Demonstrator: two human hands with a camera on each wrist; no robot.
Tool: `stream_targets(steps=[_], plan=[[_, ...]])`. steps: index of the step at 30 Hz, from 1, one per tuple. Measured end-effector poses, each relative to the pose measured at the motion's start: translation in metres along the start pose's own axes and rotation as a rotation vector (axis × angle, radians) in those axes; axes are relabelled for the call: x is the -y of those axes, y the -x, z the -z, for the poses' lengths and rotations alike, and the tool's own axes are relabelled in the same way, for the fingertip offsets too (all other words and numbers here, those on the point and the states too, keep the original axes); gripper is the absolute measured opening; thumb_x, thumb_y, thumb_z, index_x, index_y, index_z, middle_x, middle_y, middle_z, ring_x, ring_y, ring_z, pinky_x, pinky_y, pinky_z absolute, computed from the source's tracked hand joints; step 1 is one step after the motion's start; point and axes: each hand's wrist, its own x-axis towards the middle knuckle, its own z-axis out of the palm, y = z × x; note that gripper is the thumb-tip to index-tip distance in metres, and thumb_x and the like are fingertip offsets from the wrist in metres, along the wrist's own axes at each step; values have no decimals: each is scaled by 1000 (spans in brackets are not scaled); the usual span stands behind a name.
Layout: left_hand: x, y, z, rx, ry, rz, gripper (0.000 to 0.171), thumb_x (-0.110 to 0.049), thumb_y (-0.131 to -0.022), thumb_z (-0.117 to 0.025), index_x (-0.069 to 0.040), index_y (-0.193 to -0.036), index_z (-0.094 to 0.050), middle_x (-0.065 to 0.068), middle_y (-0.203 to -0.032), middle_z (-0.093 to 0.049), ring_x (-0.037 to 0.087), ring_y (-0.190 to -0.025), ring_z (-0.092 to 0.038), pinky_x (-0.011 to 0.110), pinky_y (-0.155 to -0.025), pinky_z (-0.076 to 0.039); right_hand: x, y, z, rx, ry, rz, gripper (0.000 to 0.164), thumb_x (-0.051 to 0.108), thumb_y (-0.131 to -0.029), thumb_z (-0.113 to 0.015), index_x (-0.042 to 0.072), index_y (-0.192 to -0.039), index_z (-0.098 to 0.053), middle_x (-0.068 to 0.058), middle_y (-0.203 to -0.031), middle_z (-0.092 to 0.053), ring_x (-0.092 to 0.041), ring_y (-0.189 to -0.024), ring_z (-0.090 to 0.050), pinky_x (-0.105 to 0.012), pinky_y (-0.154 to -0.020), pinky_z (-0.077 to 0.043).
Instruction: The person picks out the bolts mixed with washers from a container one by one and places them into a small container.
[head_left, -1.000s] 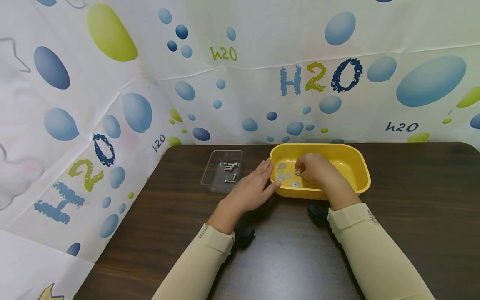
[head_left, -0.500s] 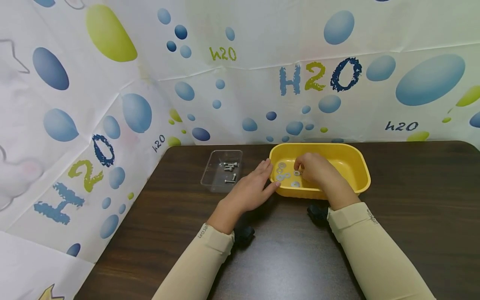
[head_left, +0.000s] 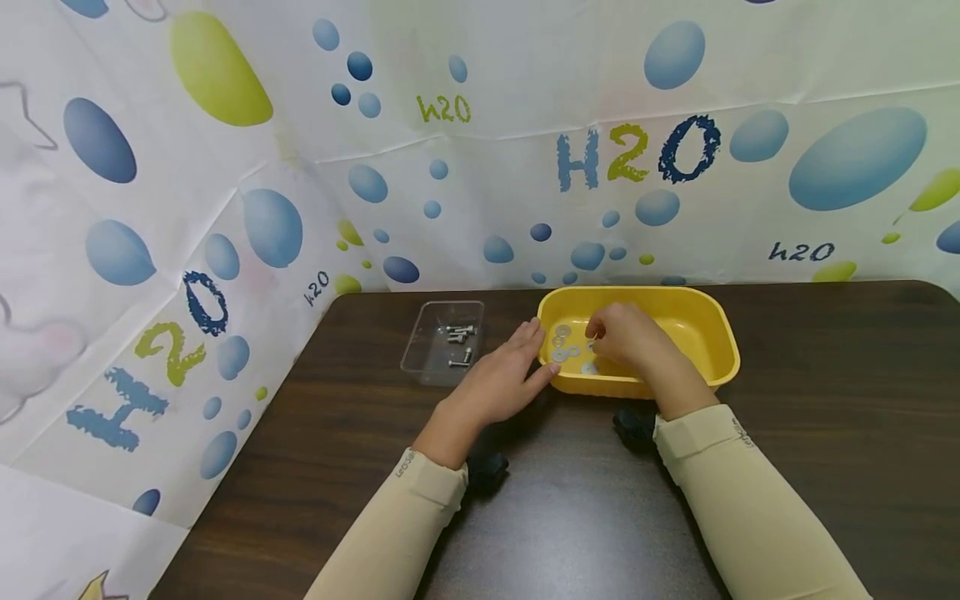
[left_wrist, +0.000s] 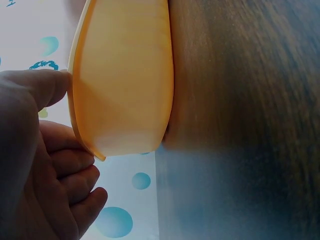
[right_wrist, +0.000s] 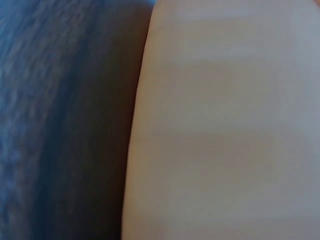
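Observation:
A yellow plastic tray [head_left: 693, 333] stands on the dark table with several flat metal washers [head_left: 559, 355] in its left half. My left hand [head_left: 501, 379] rests at the tray's left end, fingers extended along the rim and thumb at the front corner. In the left wrist view, the thumb and fingertips of that hand [left_wrist: 50, 160] touch the tray's rim [left_wrist: 73, 107]. My right hand [head_left: 633, 337] reaches inside, its thumb and fingers pinching a washer [head_left: 591, 343] that they partly cover. Only a blurred outer wall of the tray [right_wrist: 220, 125] fills most of the right wrist view.
Left of the yellow tray, a clear plastic box [head_left: 423, 354] holds several metal bolts [head_left: 461, 333]. The wooden table [head_left: 832, 400] meets a white, bubble-printed sheet [head_left: 510, 192] at the back and left. Black wrist devices [head_left: 487, 472] sit under both wrists.
The right fingers have shifted slightly left, covering more of the washer at their tips. My left hand stays at the tray's end.

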Motion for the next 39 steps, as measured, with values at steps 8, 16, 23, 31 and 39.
stream_targets(steps=[8, 16, 23, 31, 39], plan=[[0, 1, 0, 5, -7, 3, 72, -53, -102, -40, -11, -158, -22, 0, -166, -12, 15, -152, -14, 39, -121, -24, 3, -1, 0, -45, -66, 27, 22, 11, -88, -65, 2, -106, -74, -12, -100, -72, -28, -91, -61, -45, -90, -53], [1, 1, -2, 8, -5, 9, 72, -53, -102, -42, -12, -158, -22, 0, -166, -13, 14, -152, -13, 38, -121, -23, 5, 0, 1, -128, -71, 101, 29, 7, -88, -64, 2, -115, -71, -13, -101, -71, -28, -92, -62, -44, -87, -54], [4, 3, 0, -14, -5, -7, 73, -54, -101, -43, -12, -157, -24, 0, -166, -14, 15, -152, -13, 40, -121, -24, 10, 2, 4, -199, -95, 124, 27, 9, -92, -68, 4, -118, -71, -13, -108, -72, -28, -95, -65, -45, -88, -56], [20, 15, 7, -56, -25, 18, 72, -55, -101, -44, -13, -157, -27, -1, -165, -17, 14, -153, -12, 43, -120, -25, 28, 3, 5, -281, -58, 175, 24, 16, -94, -66, 8, -115, -73, -9, -101, -69, -27, -92, -61, -43, -87, -56], [40, 35, 17, -135, -35, 28, 70, -52, -101, -46, -11, -155, -31, 1, -164, -21, 15, -152, -14, 43, -120, -25, 44, 2, 0, -342, -68, 265, 22, 12, -93, -66, 8, -114, -73, -9, -100, -68, -26, -91, -65, -42, -84, -57]])
